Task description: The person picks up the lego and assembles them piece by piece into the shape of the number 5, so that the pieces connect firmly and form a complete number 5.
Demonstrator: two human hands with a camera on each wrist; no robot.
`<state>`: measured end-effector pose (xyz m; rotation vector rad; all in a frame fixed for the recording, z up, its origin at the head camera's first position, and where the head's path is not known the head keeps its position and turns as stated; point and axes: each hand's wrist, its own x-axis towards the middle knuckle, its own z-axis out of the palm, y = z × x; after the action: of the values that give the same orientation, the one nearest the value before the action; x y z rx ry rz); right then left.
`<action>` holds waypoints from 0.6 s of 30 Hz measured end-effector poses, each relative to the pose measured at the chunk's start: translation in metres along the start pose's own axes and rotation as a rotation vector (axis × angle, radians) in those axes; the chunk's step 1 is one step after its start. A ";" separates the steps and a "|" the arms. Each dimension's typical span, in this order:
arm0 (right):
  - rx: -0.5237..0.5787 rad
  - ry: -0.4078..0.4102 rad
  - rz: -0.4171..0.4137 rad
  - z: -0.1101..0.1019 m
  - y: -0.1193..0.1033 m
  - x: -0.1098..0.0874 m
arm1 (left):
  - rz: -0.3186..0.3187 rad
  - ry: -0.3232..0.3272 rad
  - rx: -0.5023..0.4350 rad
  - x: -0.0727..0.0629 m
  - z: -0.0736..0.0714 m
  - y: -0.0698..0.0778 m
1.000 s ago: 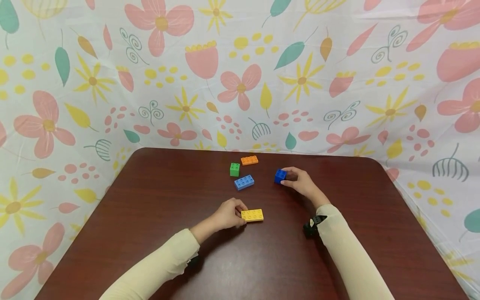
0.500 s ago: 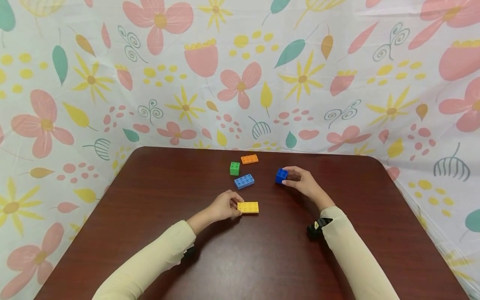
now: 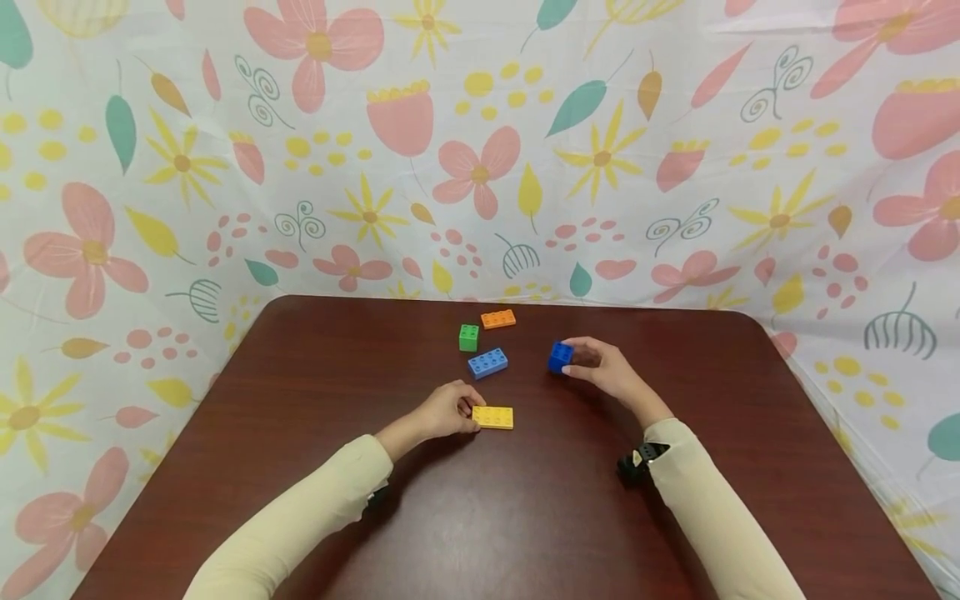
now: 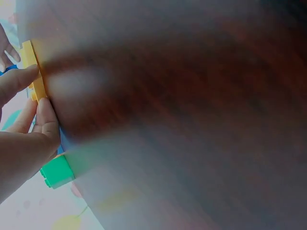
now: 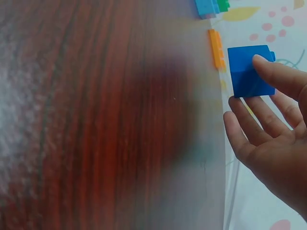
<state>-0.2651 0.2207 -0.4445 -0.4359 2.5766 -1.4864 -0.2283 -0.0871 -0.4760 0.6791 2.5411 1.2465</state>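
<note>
My left hand [image 3: 445, 412] pinches the left end of a flat yellow toy brick [image 3: 495, 417], its studs facing up. In the left wrist view, thumb and fingers grip that yellow brick [image 4: 33, 72] at its edge. Over to the right, my right hand [image 3: 609, 372] holds a dark blue cube-shaped brick [image 3: 559, 357] between thumb and fingers. The right wrist view shows the thumb on one face of the blue brick [image 5: 249, 72] and fingertips along another side. Between and beyond the hands lies a light blue brick [image 3: 488, 363], touched by neither.
A green brick [image 3: 468, 337] stands behind the light blue one, and a flat orange brick [image 3: 498, 319] lies near the back edge of the dark wooden table [image 3: 510, 525]. A flower-print cloth [image 3: 480, 242] hangs right behind the table.
My left hand has moved slightly away from me and to the left with the yellow brick, mostly in the first half second. The right hand with the dark blue brick has barely shifted.
</note>
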 end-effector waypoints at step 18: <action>0.099 -0.049 -0.021 0.021 -0.020 -0.010 | -0.011 -0.004 -0.008 0.002 0.001 -0.008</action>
<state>-0.2468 0.1965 -0.4381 -0.4821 2.4566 -1.5814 -0.2317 -0.0896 -0.4828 0.6646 2.5313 1.2499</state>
